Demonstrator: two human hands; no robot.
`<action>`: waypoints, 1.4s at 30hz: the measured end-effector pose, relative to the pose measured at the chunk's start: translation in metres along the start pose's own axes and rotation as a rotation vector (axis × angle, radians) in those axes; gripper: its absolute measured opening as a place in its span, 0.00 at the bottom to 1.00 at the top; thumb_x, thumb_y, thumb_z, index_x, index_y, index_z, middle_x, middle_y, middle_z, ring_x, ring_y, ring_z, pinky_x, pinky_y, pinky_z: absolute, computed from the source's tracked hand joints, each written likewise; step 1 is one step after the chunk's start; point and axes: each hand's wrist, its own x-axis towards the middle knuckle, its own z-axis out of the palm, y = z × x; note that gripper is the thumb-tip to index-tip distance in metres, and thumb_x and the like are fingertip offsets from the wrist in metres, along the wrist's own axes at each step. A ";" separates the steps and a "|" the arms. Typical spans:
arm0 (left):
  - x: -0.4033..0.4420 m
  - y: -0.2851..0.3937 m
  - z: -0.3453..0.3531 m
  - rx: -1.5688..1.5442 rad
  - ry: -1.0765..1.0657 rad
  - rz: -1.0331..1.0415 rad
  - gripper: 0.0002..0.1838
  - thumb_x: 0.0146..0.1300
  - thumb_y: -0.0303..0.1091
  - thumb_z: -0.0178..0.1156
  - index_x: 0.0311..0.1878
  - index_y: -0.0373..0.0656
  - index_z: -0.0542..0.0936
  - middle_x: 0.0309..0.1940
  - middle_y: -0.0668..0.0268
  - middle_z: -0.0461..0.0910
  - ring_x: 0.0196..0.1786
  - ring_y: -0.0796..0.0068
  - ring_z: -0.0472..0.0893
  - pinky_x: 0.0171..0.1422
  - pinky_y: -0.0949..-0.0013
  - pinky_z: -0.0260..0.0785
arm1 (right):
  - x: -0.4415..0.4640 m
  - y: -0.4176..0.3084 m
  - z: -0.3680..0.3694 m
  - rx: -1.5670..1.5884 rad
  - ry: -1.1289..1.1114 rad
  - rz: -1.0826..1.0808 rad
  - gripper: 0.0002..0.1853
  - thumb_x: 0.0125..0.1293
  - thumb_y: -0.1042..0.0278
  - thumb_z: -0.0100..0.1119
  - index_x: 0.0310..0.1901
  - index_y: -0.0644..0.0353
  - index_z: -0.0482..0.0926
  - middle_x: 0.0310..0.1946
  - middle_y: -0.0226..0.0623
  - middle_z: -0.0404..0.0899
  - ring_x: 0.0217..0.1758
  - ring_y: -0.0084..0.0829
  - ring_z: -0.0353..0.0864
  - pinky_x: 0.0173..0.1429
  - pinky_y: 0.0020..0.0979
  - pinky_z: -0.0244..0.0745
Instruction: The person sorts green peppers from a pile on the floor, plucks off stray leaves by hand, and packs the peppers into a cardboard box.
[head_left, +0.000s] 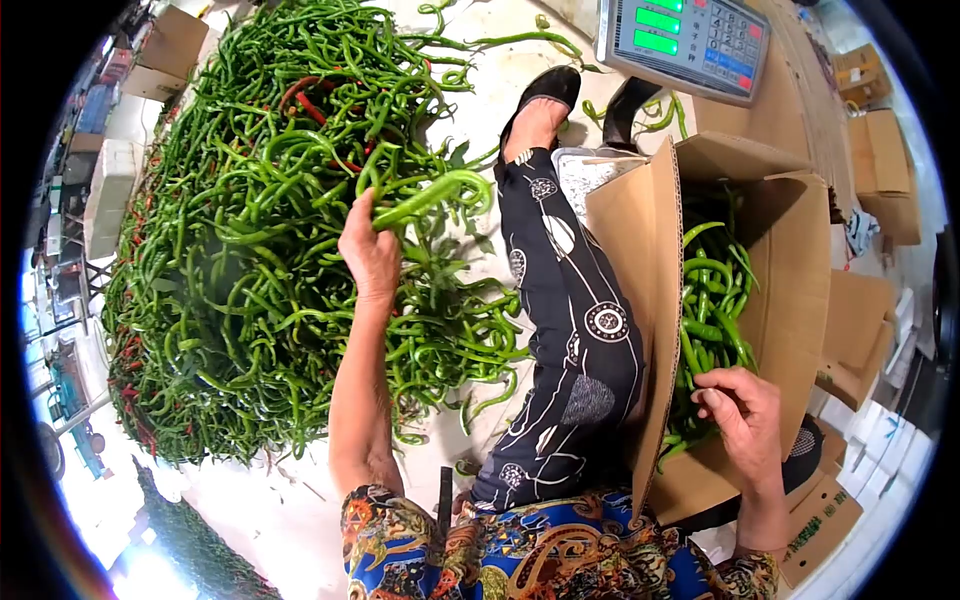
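My left hand (pixel 370 248) is closed around a few long green chili peppers (pixel 435 198), whose curved ends stick out to the right. It is held over the right side of a large heap of green chili peppers (pixel 230 250). Over the near end of an upright cardboard box (pixel 790 290) is my right hand (pixel 742 415), its fingers loosely curled, thumb and forefinger slightly apart, with nothing visible between them. Green chili peppers (pixel 712 290) lie inside this box, some close to my right fingertips. The box's left flap hides part of its contents.
A digital scale (pixel 680 45) with lit green displays stands beyond the box. My outstretched leg (pixel 570 330) lies between heap and box. Loose peppers (pixel 530 40) are scattered on the pale floor. More cardboard boxes (pixel 880 150) stand on the right, and a white foam box (pixel 112 200) is at left.
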 end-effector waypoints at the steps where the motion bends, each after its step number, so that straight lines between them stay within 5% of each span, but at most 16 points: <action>1: 0.005 -0.006 -0.016 0.020 -0.044 -0.026 0.23 0.58 0.20 0.56 0.58 0.42 0.76 0.42 0.58 0.84 0.41 0.66 0.85 0.43 0.67 0.74 | -0.001 -0.001 0.000 -0.003 -0.002 -0.024 0.07 0.68 0.75 0.58 0.43 0.68 0.81 0.30 0.37 0.82 0.29 0.24 0.81 0.35 0.24 0.76; 2: 0.012 0.005 -0.031 0.038 -0.085 -0.052 0.21 0.61 0.20 0.56 0.59 0.41 0.76 0.43 0.59 0.85 0.41 0.69 0.85 0.42 0.70 0.74 | -0.003 -0.002 0.001 0.002 -0.012 -0.034 0.07 0.67 0.75 0.58 0.43 0.68 0.81 0.30 0.37 0.82 0.29 0.24 0.81 0.35 0.23 0.76; 3: 0.014 0.020 -0.046 -0.467 -0.118 -0.502 0.17 0.66 0.23 0.56 0.59 0.40 0.76 0.43 0.61 0.85 0.41 0.71 0.85 0.42 0.72 0.74 | -0.004 -0.003 0.002 0.005 -0.020 -0.044 0.07 0.67 0.76 0.58 0.43 0.67 0.81 0.30 0.37 0.82 0.29 0.24 0.81 0.35 0.23 0.76; 4: 0.015 0.025 -0.061 -0.727 -0.102 -0.559 0.16 0.70 0.30 0.56 0.59 0.39 0.74 0.44 0.61 0.84 0.42 0.72 0.84 0.41 0.74 0.74 | -0.006 -0.004 0.003 0.010 -0.028 -0.050 0.07 0.67 0.76 0.58 0.43 0.67 0.81 0.29 0.37 0.82 0.29 0.24 0.81 0.35 0.23 0.76; 7: 0.024 0.061 -0.095 -1.070 -0.119 -0.542 0.20 0.71 0.36 0.58 0.60 0.34 0.72 0.42 0.58 0.82 0.46 0.65 0.82 0.37 0.76 0.74 | -0.008 -0.001 0.003 -0.006 -0.045 -0.120 0.07 0.67 0.76 0.58 0.43 0.67 0.81 0.29 0.36 0.81 0.28 0.23 0.80 0.33 0.23 0.74; 12: 0.016 0.116 -0.115 -1.362 -0.216 -0.552 0.22 0.73 0.36 0.55 0.65 0.35 0.68 0.40 0.61 0.75 0.40 0.71 0.74 0.28 0.81 0.66 | -0.015 -0.006 -0.001 -0.044 -0.035 -0.243 0.07 0.64 0.78 0.60 0.43 0.66 0.82 0.29 0.38 0.82 0.30 0.27 0.80 0.35 0.26 0.74; 20: 0.001 0.245 -0.101 -1.909 -0.671 -0.462 0.18 0.76 0.33 0.47 0.64 0.38 0.63 0.32 0.69 0.62 0.34 0.76 0.64 0.24 0.80 0.64 | -0.027 0.001 -0.026 -0.047 0.007 -0.261 0.08 0.64 0.73 0.60 0.42 0.65 0.82 0.34 0.45 0.83 0.34 0.36 0.83 0.40 0.33 0.76; 25: 0.005 0.323 -0.066 -1.839 -1.015 -0.222 0.18 0.75 0.33 0.50 0.63 0.34 0.65 0.31 0.64 0.67 0.28 0.76 0.65 0.22 0.78 0.65 | -0.038 0.019 -0.050 -0.018 0.210 -0.186 0.08 0.65 0.72 0.59 0.43 0.66 0.81 0.31 0.39 0.81 0.29 0.26 0.77 0.36 0.27 0.73; 28: 0.020 0.348 -0.032 -1.445 -1.189 -0.134 0.25 0.72 0.37 0.56 0.66 0.34 0.65 0.38 0.57 0.78 0.35 0.68 0.80 0.32 0.76 0.77 | -0.042 0.034 -0.057 -0.054 0.264 -0.206 0.07 0.65 0.73 0.59 0.42 0.66 0.81 0.30 0.39 0.81 0.27 0.26 0.76 0.34 0.28 0.72; 30: 0.016 0.370 -0.006 -0.874 -1.050 -0.057 0.32 0.68 0.37 0.59 0.71 0.34 0.61 0.49 0.50 0.80 0.47 0.60 0.84 0.42 0.71 0.81 | -0.046 0.038 -0.062 -0.111 0.307 -0.231 0.07 0.65 0.73 0.60 0.42 0.65 0.81 0.29 0.39 0.80 0.26 0.27 0.75 0.33 0.28 0.71; 32: 0.016 0.358 0.010 -0.595 -1.046 -0.032 0.34 0.66 0.35 0.60 0.73 0.42 0.62 0.51 0.52 0.81 0.52 0.66 0.82 0.54 0.67 0.77 | -0.049 0.039 -0.067 -0.183 0.362 -0.268 0.07 0.65 0.73 0.60 0.42 0.65 0.81 0.29 0.40 0.79 0.25 0.28 0.75 0.32 0.27 0.71; 35: 0.029 0.345 0.018 -0.464 -1.092 0.231 0.27 0.61 0.27 0.54 0.66 0.40 0.73 0.49 0.61 0.82 0.50 0.72 0.82 0.54 0.70 0.74 | -0.051 0.041 -0.068 -0.150 0.368 -0.283 0.07 0.63 0.73 0.61 0.42 0.65 0.81 0.30 0.43 0.80 0.27 0.34 0.78 0.33 0.31 0.73; 36: 0.028 0.347 0.017 -0.384 -1.054 0.254 0.33 0.50 0.10 0.48 0.62 0.41 0.76 0.40 0.61 0.85 0.43 0.72 0.83 0.48 0.69 0.75 | -0.051 0.041 -0.067 -0.139 0.356 -0.296 0.07 0.63 0.73 0.61 0.41 0.65 0.81 0.30 0.43 0.80 0.27 0.35 0.79 0.33 0.31 0.74; 39: 0.029 0.352 0.035 -0.104 -0.880 0.580 0.27 0.50 0.13 0.53 0.56 0.38 0.78 0.31 0.57 0.84 0.35 0.64 0.84 0.44 0.67 0.75 | -0.044 0.046 -0.057 -0.301 0.150 -0.369 0.12 0.63 0.66 0.62 0.44 0.64 0.80 0.36 0.45 0.81 0.36 0.45 0.82 0.42 0.39 0.77; 42: 0.026 0.374 0.046 0.063 -0.914 0.414 0.27 0.54 0.19 0.60 0.61 0.39 0.74 0.40 0.53 0.84 0.41 0.60 0.85 0.48 0.68 0.75 | -0.024 0.050 -0.035 -0.570 -0.046 -0.355 0.17 0.63 0.64 0.61 0.48 0.66 0.76 0.35 0.46 0.79 0.40 0.47 0.81 0.46 0.44 0.75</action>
